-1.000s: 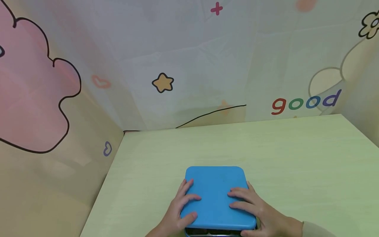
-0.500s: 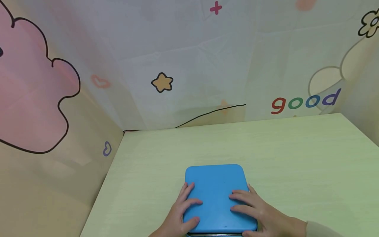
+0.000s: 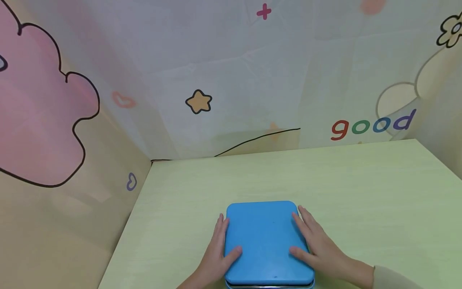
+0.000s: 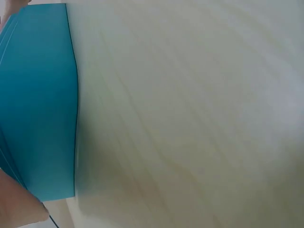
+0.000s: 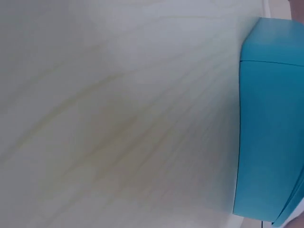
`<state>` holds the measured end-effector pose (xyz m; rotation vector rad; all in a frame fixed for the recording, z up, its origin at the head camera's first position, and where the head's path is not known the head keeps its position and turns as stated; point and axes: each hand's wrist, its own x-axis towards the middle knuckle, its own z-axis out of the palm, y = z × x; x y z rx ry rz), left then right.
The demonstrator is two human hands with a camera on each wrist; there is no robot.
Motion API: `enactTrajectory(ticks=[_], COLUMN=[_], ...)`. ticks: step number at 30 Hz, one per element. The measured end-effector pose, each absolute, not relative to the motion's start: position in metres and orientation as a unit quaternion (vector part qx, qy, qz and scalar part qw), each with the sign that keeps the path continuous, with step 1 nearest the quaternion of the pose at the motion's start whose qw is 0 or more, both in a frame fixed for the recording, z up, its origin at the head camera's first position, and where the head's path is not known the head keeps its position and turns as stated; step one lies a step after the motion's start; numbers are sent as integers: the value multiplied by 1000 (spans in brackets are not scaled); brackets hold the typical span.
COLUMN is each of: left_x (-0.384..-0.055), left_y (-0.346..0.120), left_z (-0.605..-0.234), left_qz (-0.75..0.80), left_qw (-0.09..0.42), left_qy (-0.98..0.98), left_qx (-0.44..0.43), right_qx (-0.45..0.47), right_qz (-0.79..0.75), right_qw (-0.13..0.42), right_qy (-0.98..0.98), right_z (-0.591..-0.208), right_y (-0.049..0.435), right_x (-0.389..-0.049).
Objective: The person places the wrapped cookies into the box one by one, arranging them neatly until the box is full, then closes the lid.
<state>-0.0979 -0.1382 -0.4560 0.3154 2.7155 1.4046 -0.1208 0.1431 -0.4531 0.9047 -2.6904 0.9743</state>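
A blue rectangular box with rounded corners sits on the table near its front, its lid lying over it. A thin dark gap with a shiny rim shows along the lid's front edge. My left hand lies along the left side with straight fingers, its thumb on the lid. On the right side, my right hand rests in much the same way, thumb on top and fingers along the edge. Both wrist views show the box's blue side walls close up, with only bits of each hand at the frame corners.
The pale green table spreads around the box. Behind it hangs a printed cloth wall with a star and the word "good". Another cloth wall with a pink cloud print borders the table's left side.
The lid's front has come down, so the dark opening there has narrowed to a slit. My fingers have slid off the lid's top toward its sides, straightening, with thumbs left on top.
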Motion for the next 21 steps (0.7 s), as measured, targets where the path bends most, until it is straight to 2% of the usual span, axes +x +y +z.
enactTrajectory(ticks=[4, 8, 21], left_x=[-101, -101, -95], left_y=[-139, -139, -138], left_z=[-458, -459, -460], left_qz=[465, 476, 491], left_qw=[84, 109, 119], left_qy=[878, 869, 859], left_qx=[79, 79, 75], right_qx=[234, 214, 225], right_qz=[349, 358, 360], right_qw=[-22, -59, -55], right_qy=[-907, -907, -904], right_z=[-449, -449, -452], right_y=[141, 141, 143], right_x=[-121, -120, -118])
